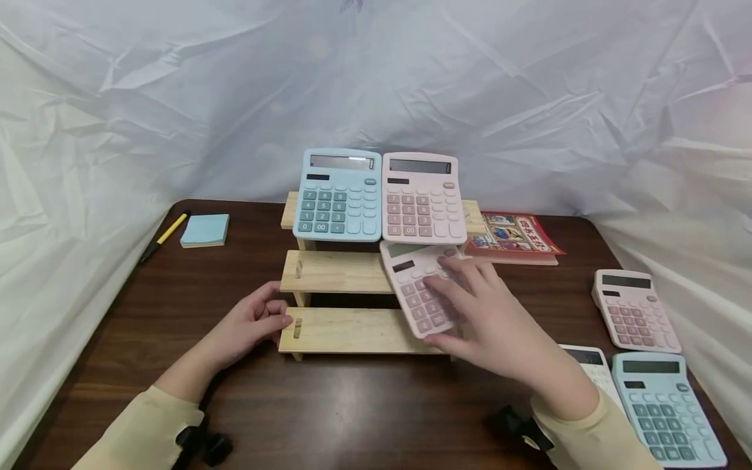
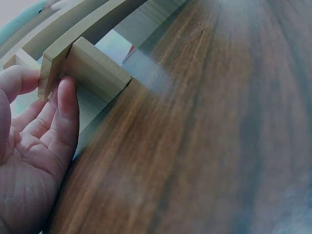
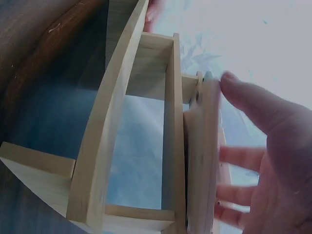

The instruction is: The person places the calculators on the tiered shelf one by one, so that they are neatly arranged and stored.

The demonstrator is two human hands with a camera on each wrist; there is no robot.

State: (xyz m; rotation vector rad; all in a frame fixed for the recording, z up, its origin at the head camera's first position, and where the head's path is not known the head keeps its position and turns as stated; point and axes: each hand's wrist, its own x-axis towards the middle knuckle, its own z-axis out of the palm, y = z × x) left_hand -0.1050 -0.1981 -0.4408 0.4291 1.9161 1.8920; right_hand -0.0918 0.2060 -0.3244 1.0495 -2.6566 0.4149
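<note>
A wooden three-tier display stand (image 1: 341, 331) stands on the table. My left hand (image 1: 256, 320) grips the left end of its lowest board, with thumb and fingers on either side of the board (image 2: 51, 68) in the left wrist view. On the middle tier a pink calculator (image 1: 411, 297) leans, turned askew, toward the right end. My right hand (image 1: 490, 320) lies over it, extended fingers touching its key face and the thumb by its lower edge. In the right wrist view this calculator (image 3: 204, 161) shows edge-on beside the fingers.
A blue calculator (image 1: 337, 176) and another pink calculator (image 1: 420, 176) sit on the top tier. At right lie a pink calculator (image 1: 634, 313), a white one (image 1: 593, 365) and a blue one (image 1: 670, 411). A red booklet (image 1: 517, 235), sticky notes (image 1: 204, 230) and a yellow-black pen (image 1: 167, 234) lie behind.
</note>
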